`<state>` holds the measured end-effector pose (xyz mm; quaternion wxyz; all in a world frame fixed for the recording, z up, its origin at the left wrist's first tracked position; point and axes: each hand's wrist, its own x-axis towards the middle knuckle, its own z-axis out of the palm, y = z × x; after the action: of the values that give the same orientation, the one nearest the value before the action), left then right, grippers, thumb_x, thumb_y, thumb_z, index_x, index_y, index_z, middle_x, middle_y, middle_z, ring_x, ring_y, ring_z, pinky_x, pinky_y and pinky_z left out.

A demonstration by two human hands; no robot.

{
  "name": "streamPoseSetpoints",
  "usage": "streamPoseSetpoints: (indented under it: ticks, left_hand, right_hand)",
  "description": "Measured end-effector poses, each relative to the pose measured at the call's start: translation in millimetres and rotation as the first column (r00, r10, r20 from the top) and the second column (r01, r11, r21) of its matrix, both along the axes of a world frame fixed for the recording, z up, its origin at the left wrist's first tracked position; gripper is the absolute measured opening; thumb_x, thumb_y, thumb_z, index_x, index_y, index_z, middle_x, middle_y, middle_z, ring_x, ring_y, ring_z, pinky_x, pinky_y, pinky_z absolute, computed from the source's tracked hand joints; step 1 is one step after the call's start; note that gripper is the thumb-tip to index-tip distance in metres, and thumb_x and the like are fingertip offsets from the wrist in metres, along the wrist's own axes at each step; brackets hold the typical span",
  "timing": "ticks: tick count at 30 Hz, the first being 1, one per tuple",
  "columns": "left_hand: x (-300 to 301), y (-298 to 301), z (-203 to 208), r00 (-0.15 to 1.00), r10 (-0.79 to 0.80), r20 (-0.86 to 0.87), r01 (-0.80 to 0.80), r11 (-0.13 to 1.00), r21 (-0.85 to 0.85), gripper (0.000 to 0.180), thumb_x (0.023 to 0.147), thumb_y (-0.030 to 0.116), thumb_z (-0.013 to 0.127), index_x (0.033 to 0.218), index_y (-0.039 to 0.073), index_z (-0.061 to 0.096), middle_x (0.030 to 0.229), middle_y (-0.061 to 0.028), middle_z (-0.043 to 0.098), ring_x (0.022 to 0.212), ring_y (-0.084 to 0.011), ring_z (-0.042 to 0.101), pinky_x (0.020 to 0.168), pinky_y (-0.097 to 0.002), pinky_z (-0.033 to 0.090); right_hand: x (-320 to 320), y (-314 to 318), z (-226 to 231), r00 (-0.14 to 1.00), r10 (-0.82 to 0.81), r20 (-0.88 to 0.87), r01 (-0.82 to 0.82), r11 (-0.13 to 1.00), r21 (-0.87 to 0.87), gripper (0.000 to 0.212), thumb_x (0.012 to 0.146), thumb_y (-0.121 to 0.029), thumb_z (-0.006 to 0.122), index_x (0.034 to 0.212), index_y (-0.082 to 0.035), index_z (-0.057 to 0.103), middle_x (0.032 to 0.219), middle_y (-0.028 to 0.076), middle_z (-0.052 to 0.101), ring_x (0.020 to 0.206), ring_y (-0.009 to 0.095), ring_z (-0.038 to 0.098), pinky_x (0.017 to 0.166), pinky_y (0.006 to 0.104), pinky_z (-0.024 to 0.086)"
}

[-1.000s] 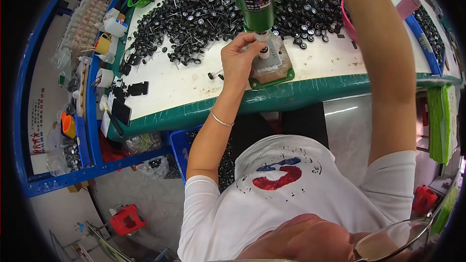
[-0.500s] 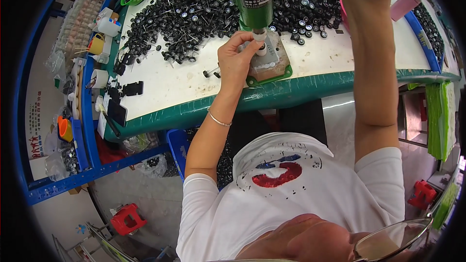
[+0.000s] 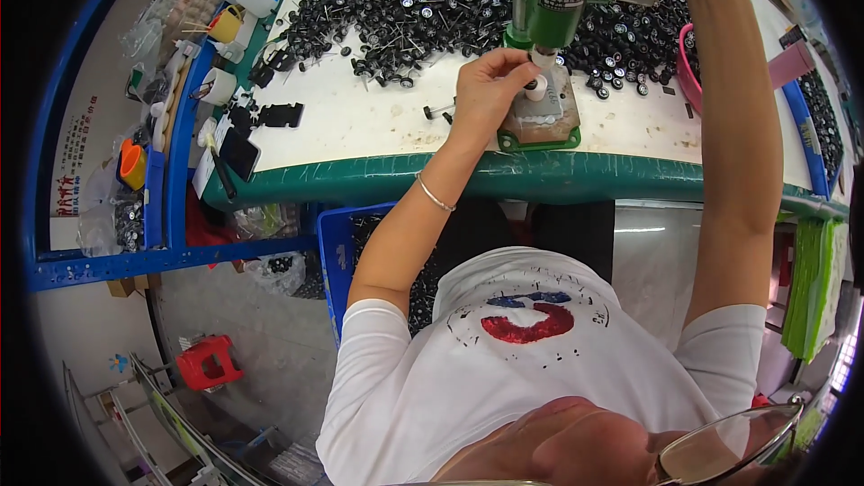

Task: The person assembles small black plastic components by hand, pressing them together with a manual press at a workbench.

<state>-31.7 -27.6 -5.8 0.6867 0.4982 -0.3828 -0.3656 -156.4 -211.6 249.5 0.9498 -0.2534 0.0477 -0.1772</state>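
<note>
My left hand (image 3: 490, 94) is at the green hand press (image 3: 547, 13), thumb and forefinger pinched together just under its white ram tip (image 3: 543, 58). Whatever they pinch is small and mostly hidden by the fingers. Right beside the fingertips, a white round post (image 3: 535, 90) rises from the metal plate on the press base (image 3: 558, 130). My right forearm (image 3: 738, 81) stretches up past the press on its right side, and the hand itself is cut off by the upper edge. A loose black wheel on a thin axle (image 3: 432, 113) lies left of my left hand.
Heaps of small black wheels and axles (image 3: 423, 13) cover the back of the white table (image 3: 360, 130). A pink basin (image 3: 689, 81) and a blue tray (image 3: 804, 130) stand at right. Phone (image 3: 239, 155), black plastic parts (image 3: 281, 115) and a blue rack (image 3: 171, 162) are at left.
The view has shifted, so the table and press appear farther right. My left hand keeps its pinch at the press. My right hand has slipped out past the upper edge.
</note>
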Motion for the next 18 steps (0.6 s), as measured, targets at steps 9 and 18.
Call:
streamPoseSetpoints:
  ticks: [9, 18]
  left_hand:
    - [74.3, 32.2, -3.7, 0.540, 0.077, 0.838, -0.487, 0.841, 0.236, 0.017, 0.077, 0.017, 0.071, 0.085, 0.002, 0.076, 0.077, -0.0189, 0.070, 0.072, -0.0319, 0.069, 0.070, -0.0364, 0.054]
    - [105.0, 6.3, -25.0, 0.332, 0.114, 0.936, -0.516, 0.853, 0.079, 0.015, 0.082, 0.017, 0.066, 0.087, 0.006, 0.075, 0.090, -0.0154, 0.069, 0.088, -0.0359, 0.066, 0.076, -0.0443, 0.053]
  right_hand:
    - [6.5, 14.1, -66.9, 0.464, -0.869, 0.169, 0.612, 0.177, -0.771, 0.036, 0.101, -0.035, 0.051, 0.109, -0.002, 0.064, 0.078, -0.001, 0.058, 0.064, 0.011, 0.052, 0.063, 0.0267, 0.044]
    - [-109.1, 8.1, -256.0, 0.487, -0.870, -0.069, -0.202, -0.036, -0.979, 0.023, 0.091, -0.025, 0.067, 0.105, -0.007, 0.069, 0.085, 0.003, 0.066, 0.077, 0.015, 0.061, 0.070, 0.0282, 0.049]
